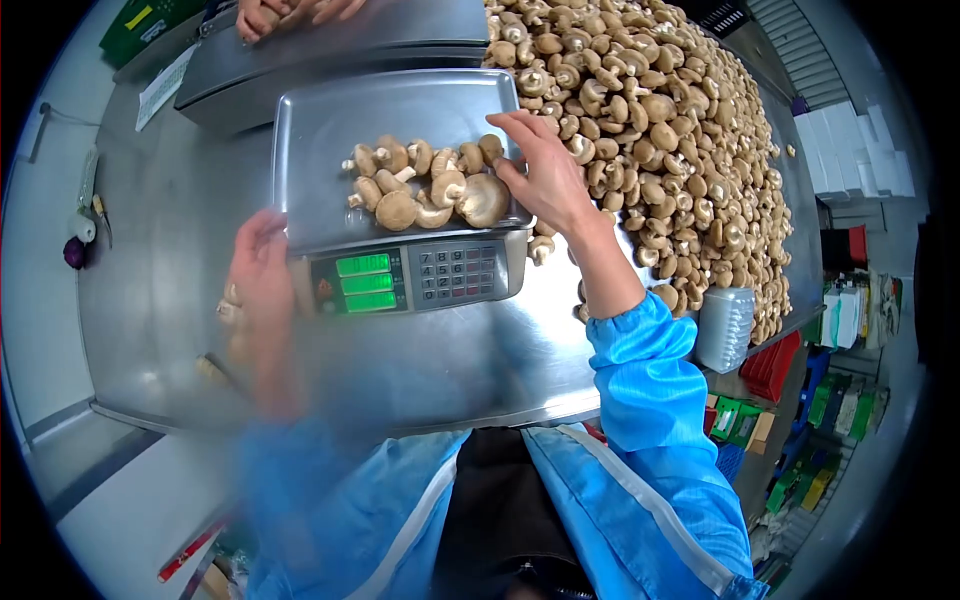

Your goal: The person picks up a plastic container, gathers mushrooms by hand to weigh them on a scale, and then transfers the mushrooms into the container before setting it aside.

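While mushrooms (420, 190) lie clustered on the scale (410, 278) pan, the right hand (548, 175) pinches one mushroom (490, 149) at the pan's right edge; the left hand (262, 265) is blurred beside the scale on the desk (150, 300), its grip unreadable.

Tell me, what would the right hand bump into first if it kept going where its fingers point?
Probably the mushrooms on the scale tray: the right hand reaches leftward in the picture, its fingers right at the pile's nearest caps, though contact is hard to judge.
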Demonstrator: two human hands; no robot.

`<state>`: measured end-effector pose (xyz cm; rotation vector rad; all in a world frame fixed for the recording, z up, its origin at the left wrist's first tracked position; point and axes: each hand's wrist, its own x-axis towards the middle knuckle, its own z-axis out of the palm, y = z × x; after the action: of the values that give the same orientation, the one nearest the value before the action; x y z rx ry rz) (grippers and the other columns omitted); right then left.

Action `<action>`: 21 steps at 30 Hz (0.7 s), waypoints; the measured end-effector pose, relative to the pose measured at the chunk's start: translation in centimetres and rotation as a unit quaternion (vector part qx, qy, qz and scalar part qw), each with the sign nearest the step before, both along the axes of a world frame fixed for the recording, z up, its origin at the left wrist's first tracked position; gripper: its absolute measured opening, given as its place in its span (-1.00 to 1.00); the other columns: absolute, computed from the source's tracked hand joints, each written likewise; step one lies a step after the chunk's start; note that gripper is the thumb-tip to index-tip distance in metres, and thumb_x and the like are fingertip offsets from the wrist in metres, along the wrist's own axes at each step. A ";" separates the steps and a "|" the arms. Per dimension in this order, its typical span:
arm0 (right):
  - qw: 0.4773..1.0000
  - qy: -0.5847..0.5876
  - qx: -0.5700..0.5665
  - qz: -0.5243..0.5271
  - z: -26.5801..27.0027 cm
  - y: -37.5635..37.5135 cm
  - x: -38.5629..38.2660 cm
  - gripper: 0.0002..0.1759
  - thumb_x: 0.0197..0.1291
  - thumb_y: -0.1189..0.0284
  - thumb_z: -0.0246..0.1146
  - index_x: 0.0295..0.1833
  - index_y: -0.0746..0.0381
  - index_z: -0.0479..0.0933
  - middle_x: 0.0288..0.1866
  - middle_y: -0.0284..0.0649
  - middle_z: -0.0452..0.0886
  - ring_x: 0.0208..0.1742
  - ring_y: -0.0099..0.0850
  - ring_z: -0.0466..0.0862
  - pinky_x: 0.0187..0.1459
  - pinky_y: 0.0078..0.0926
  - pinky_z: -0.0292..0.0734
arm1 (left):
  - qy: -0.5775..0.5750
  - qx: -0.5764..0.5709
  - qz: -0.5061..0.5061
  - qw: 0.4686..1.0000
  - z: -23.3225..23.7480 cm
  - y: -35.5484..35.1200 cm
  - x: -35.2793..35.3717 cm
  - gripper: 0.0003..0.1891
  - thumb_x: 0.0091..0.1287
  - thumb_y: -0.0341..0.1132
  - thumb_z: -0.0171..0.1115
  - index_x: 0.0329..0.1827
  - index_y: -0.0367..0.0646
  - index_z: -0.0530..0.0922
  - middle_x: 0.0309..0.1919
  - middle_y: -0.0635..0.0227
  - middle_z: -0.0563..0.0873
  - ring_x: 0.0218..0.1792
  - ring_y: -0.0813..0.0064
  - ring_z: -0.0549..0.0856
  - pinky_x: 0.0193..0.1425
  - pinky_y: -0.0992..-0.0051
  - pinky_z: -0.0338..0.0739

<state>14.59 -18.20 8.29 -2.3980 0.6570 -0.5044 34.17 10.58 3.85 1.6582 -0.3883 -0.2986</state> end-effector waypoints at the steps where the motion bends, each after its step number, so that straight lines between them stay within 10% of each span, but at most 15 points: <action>1: 1.000 0.024 0.011 0.008 -0.3 -0.4 0.2 -0.55 0.18 0.50 0.26 0.23 0.19 0.53 0.15 -0.08 0.59 -0.02 -0.05 0.68 0.06 -0.20 0.59 | -0.007 0.007 0.006 1.000 0.1 -0.1 -0.3 -0.67 0.37 -0.63 0.08 0.19 -0.30 0.52 0.05 0.22 0.65 0.08 0.47 0.64 0.20 0.50 0.51; 7: 0.989 -0.050 0.127 -0.063 -1.3 -0.4 -0.4 -0.57 0.28 0.48 0.30 0.27 0.21 0.55 0.00 -0.17 0.71 -0.06 -0.36 0.71 0.04 -0.47 0.61 | -0.032 -0.021 0.009 0.999 -0.6 0.6 -0.9 -0.70 0.37 -0.64 0.08 0.13 -0.30 0.55 -0.03 0.29 0.68 0.05 0.51 0.65 0.16 0.54 0.50; 13: 0.748 -0.327 0.509 -0.275 -3.0 1.2 -7.9 -0.50 0.35 0.44 0.18 0.35 0.40 0.39 -0.02 -0.19 0.64 -0.07 -0.46 0.70 -0.03 -0.48 0.63 | -0.022 -0.027 0.043 0.998 -0.5 1.1 -1.6 -0.73 0.40 -0.62 0.05 0.11 -0.29 0.57 -0.04 0.28 0.70 0.02 0.52 0.66 0.11 0.57 0.51; 21: 0.933 -0.253 0.244 -0.079 -0.5 5.5 -3.8 -0.56 0.32 0.48 0.27 0.30 0.26 0.47 0.07 -0.25 0.62 0.05 -0.48 0.60 0.05 -0.50 0.53 | -0.036 0.012 0.020 0.999 0.2 -3.9 -4.5 -0.74 0.43 -0.59 0.10 0.13 -0.34 0.58 -0.07 0.26 0.73 -0.13 0.63 0.64 0.01 0.63 0.54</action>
<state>10.80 -12.68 7.79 -1.6638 0.6475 -0.8745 29.71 6.65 4.07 1.7023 -0.4071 -0.2153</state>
